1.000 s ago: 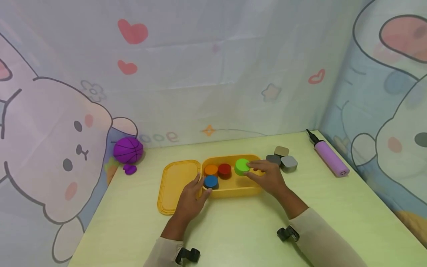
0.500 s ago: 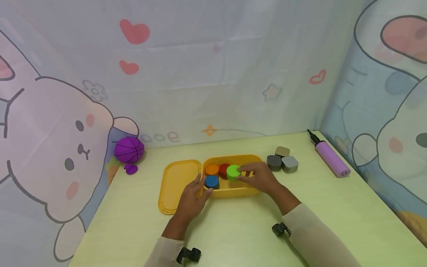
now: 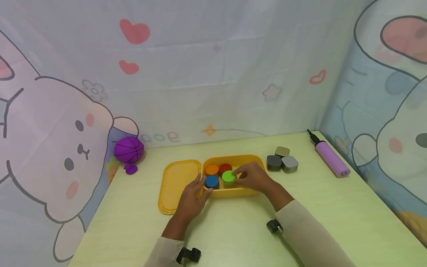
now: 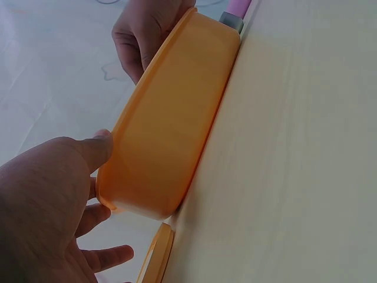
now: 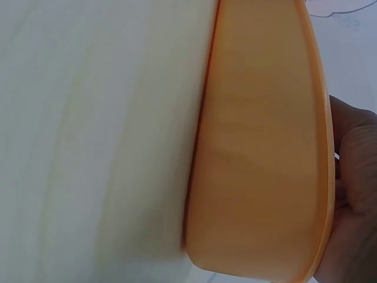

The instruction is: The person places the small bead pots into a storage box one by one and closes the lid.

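Observation:
In the head view, my right hand [image 3: 252,177] pinches a bright green round block [image 3: 228,177] between thumb and fingers, low inside the yellow plastic box [image 3: 233,192]. Beside it in the box are an orange round block [image 3: 211,170], a red one [image 3: 225,168] and a blue one [image 3: 211,181]. My left hand [image 3: 191,199] rests at the box's left front corner, fingers fairly straight along the end and thumb at the front rim. The left wrist view shows that thumb [image 4: 100,147] at the rim. From the right wrist, the box wall [image 5: 259,147] hides the blocks.
The yellow lid [image 3: 178,181] lies left of the box. Right of it sit a tan block [image 3: 282,151], a dark grey block [image 3: 274,163] and a light grey block [image 3: 289,164]. Farther out are a pink hand pump [image 3: 331,159], a purple ball [image 3: 129,150] and a small purple piece [image 3: 131,169].
My right hand has carried the green block leftward and lower in the box, beside the red and blue blocks. The left hand has stayed at the box corner.

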{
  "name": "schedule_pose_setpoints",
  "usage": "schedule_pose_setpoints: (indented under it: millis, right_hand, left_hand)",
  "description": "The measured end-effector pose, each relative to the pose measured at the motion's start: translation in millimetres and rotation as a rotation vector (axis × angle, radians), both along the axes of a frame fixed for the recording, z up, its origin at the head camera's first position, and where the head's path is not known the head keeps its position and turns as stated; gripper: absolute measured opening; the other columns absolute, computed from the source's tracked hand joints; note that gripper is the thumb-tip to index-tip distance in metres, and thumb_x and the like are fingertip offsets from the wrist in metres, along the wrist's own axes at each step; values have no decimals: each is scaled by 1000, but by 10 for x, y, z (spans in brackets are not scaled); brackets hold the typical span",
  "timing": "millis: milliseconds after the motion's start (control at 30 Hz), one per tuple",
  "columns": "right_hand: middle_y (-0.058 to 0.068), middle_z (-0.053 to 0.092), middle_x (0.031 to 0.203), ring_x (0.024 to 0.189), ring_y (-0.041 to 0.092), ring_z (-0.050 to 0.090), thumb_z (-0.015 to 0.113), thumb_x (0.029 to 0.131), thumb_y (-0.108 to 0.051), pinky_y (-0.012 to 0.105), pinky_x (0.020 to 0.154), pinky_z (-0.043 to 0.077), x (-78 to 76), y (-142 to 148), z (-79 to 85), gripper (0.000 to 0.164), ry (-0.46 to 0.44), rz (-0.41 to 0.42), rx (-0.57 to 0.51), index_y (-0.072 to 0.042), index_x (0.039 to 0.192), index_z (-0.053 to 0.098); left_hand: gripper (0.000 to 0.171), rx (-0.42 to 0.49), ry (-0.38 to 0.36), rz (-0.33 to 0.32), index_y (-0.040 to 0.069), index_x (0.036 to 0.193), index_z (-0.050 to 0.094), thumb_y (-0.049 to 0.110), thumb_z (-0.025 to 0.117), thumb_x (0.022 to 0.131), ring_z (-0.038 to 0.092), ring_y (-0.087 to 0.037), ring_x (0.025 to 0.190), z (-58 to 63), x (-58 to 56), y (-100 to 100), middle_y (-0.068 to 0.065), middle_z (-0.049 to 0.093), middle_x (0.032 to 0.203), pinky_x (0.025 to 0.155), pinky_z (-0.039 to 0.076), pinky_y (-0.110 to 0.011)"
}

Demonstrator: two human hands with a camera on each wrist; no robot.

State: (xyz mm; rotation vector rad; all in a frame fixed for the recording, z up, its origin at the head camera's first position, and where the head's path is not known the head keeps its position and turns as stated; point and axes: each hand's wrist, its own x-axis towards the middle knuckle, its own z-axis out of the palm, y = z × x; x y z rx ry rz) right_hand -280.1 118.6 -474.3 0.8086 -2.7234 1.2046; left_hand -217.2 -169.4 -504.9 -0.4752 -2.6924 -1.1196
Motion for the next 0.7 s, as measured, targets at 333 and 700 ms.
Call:
schedule_pose_setpoints:
  millis: [333, 700]
  right_hand:
    - [13, 83, 120, 87, 17, 83, 90, 91, -22, 28, 73, 66, -49, -30, -48, 28, -92, 12, 45, -9, 116, 87]
    - [15, 82, 122, 91, 23, 84, 87, 94, -14, 33, 78, 68, -47, -47, -33, 24, -80, 63, 75, -6, 117, 85]
  left_hand:
    - [65, 4, -5, 1, 5, 162, 50, 39, 67, 110, 44, -48, 158, -19, -11, -7, -14, 40, 175, 127, 39, -66]
    - [66, 3, -13, 0, 6, 163, 49, 42, 65, 110, 44, -49, 158, -18, -6, -7, -13, 39, 176, 127, 39, -67]
